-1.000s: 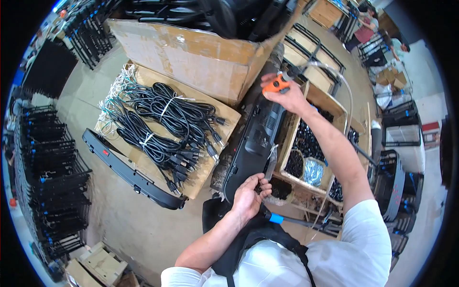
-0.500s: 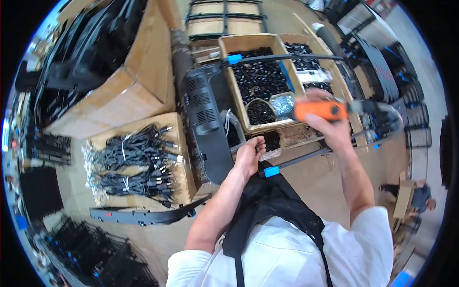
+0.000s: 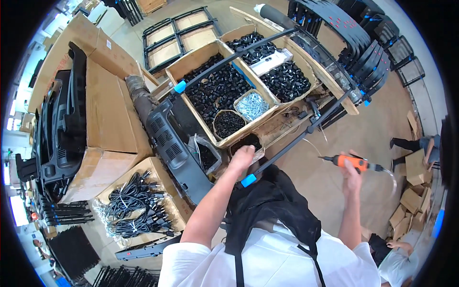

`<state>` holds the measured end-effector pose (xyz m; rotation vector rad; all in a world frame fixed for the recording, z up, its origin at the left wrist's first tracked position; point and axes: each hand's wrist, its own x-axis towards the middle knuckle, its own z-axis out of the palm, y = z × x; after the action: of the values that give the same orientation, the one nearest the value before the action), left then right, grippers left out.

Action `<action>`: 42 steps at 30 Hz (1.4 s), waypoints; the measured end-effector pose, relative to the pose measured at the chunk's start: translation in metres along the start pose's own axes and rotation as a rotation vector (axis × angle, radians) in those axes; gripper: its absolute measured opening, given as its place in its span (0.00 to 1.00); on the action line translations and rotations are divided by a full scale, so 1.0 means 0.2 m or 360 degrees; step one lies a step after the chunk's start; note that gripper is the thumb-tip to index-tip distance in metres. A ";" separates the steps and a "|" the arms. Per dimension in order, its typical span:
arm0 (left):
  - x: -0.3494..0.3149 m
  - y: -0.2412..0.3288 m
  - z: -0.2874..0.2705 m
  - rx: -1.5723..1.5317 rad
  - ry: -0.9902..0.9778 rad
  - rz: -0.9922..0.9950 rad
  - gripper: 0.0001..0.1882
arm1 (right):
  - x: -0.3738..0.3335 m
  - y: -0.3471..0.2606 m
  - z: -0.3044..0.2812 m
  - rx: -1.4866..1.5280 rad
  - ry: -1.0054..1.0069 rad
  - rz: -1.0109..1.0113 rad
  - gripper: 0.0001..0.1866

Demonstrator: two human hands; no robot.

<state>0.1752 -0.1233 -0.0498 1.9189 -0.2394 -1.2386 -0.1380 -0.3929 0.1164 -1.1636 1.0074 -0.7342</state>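
My right hand (image 3: 353, 180) holds an orange electric screwdriver (image 3: 349, 162) out to the right, its bit pointing left. At the near edge of the wooden parts box, my left hand (image 3: 243, 159) reaches down over a small container of dark parts (image 3: 248, 141). Its fingers are curled and their tips are hidden, so what they hold cannot be made out. A black vented plastic panel (image 3: 168, 146) lies left of the box. Two black bars with blue-wrapped ends run across the work place, a far bar (image 3: 239, 53) and a near bar (image 3: 287, 147).
The wooden box (image 3: 173, 71) has compartments of black plastic pieces (image 3: 217, 79) and a bag of silver screws (image 3: 252, 106). Bundled black cables (image 3: 136, 205) lie on a carton at left, beside a large cardboard box (image 3: 112, 105). Other people (image 3: 430, 146) are at far right.
My right hand has carried the screwdriver away from the parts box, to the right and nearer to me. My left hand has gone down to the dark parts. The view has turned.
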 end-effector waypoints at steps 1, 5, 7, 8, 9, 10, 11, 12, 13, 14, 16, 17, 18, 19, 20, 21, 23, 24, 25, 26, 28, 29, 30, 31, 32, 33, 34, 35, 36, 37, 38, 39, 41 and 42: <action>-0.07 0.01 0.01 0.0296 -0.0034 0.0168 0.31 | 0.08 0.16 0.03 0.0107 0.0018 0.0116 0.28; -0.42 0.29 0.14 0.0982 0.0026 0.0062 0.40 | 0.45 0.76 0.18 0.0121 -0.0089 0.0536 0.24; -0.48 0.35 0.17 0.1044 0.0266 -0.0089 0.42 | 0.65 1.03 0.30 0.0435 -0.0266 0.0840 0.20; -0.47 0.37 0.17 0.1015 0.0310 -0.0142 0.42 | 0.75 1.17 0.36 0.0416 -0.0327 0.0879 0.20; -0.47 0.38 0.18 0.1052 0.0299 -0.0096 0.42 | 0.84 1.29 0.41 0.0519 -0.0256 0.0950 0.19; -0.45 0.39 0.18 0.1093 0.0291 -0.0049 0.42 | 0.93 1.36 0.48 0.0621 -0.0183 0.1021 0.18; -0.44 0.38 0.18 0.1096 0.0345 -0.0065 0.40 | 0.96 1.38 0.61 0.0545 -0.0161 0.1179 0.18; -0.43 0.38 0.19 0.1062 0.0394 -0.0124 0.40 | 0.95 1.38 0.68 0.0481 -0.0328 0.1145 0.19; -0.43 0.36 0.19 0.1039 0.0390 -0.0162 0.40 | 0.91 1.35 0.74 0.0411 -0.0438 0.1250 0.16; -0.43 0.36 0.19 0.1017 0.0383 -0.0189 0.39 | 0.88 1.31 0.76 0.0340 -0.0541 0.1344 0.15; -0.40 0.40 0.21 0.0983 0.0442 -0.0162 0.38 | 1.04 1.35 0.48 -0.0008 -0.1804 0.1351 0.14; -0.43 0.39 0.19 0.0981 0.0424 -0.0239 0.37 | 0.92 1.22 0.51 -0.0575 -0.1841 0.1469 0.14; -0.45 0.38 0.18 0.0970 0.0390 -0.0297 0.37 | 0.74 0.89 0.59 -0.1165 -0.1830 0.1524 0.14; -0.47 0.43 0.18 0.0962 0.0399 -0.0295 0.36 | 0.71 0.65 0.64 -0.1303 -0.2109 0.1462 0.14; -0.46 0.43 0.19 0.0931 0.0432 -0.0309 0.36 | 0.71 0.44 0.68 -0.1430 -0.2389 0.1390 0.15; -0.46 0.42 0.20 0.0914 0.0506 -0.0305 0.35 | 0.74 0.28 0.77 -0.1468 -0.2427 0.1378 0.15; -0.47 0.41 0.23 0.0880 0.0683 -0.0293 0.25 | 0.81 0.00 1.11 -0.1339 -0.3019 0.0862 0.15; -0.50 0.34 0.26 0.0830 0.0740 -0.0365 0.25 | 0.80 -0.16 1.37 -0.1614 -0.2982 0.0604 0.16; -0.49 0.29 0.29 0.0923 0.1138 0.0015 0.19 | 0.87 -0.15 1.55 -0.1449 -0.2922 0.0096 0.15; -0.49 0.26 0.32 0.1023 0.1535 0.0386 0.14 | 0.95 -0.11 1.75 -0.1426 -0.2583 -0.0428 0.15; -0.54 0.38 0.38 0.0757 0.1828 0.0814 0.09 | 1.10 -0.01 2.23 -0.1266 -0.2245 -0.1177 0.21; -0.58 0.39 0.48 0.0667 0.1720 0.0753 0.11 | 1.17 0.03 2.46 -0.1191 -0.2190 -0.1712 0.23; -0.61 0.38 0.58 0.0573 0.1624 0.0678 0.14 | 1.16 0.05 2.64 -0.1417 -0.2046 -0.1985 0.25; -0.64 0.37 0.66 0.0407 0.1461 0.0389 0.15 | 1.25 0.13 2.81 -0.1612 -0.1913 -0.2172 0.28; -0.69 0.34 0.72 0.0226 0.1304 0.0077 0.16 | 1.19 0.19 2.93 -0.1832 -0.1898 -0.2119 0.31; -0.71 0.34 0.72 -0.0435 0.1044 -0.0300 0.21 | 1.33 0.29 3.04 -0.1955 -0.2018 -0.2026 0.33; -0.67 0.24 0.76 -0.0851 0.1117 -0.0368 0.30 | 1.44 0.37 3.16 -0.2075 -0.2133 -0.1940 0.35; -0.64 0.16 0.78 -0.1259 0.1287 -0.0227 0.32 | 1.37 0.42 3.23 -0.2148 -0.2400 -0.1625 0.36; -0.62 0.11 0.79 -0.1656 0.1443 -0.0060 0.35 | 1.31 0.46 3.24 -0.2222 -0.2640 -0.1291 0.38; -0.62 0.09 0.75 -0.1931 0.1392 0.0017 0.36 | 1.27 0.48 3.24 -0.2207 -0.2607 -0.1219 0.38; -0.60 0.08 0.74 -0.1947 0.1431 0.0050 0.36 | 1.24 0.49 3.22 -0.2193 -0.2562 -0.1148 0.39; -0.57 0.08 0.71 -0.2357 0.1346 0.0188 0.36 | 1.24 0.47 3.20 -0.2183 -0.2527 -0.1224 0.39; -0.45 -0.01 0.73 -0.2630 0.1317 0.0186 0.35 | 1.16 0.41 3.14 -0.2088 -0.2462 -0.1433 0.39; -0.45 0.03 0.73 -0.2584 0.1397 0.0030 0.33 | 1.17 0.33 3.10 -0.2026 -0.2375 -0.1555 0.38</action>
<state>0.0108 -0.1559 -0.0113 0.7621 0.9296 -0.1517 0.5219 -0.3423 0.0410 -2.6829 -0.6547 0.3733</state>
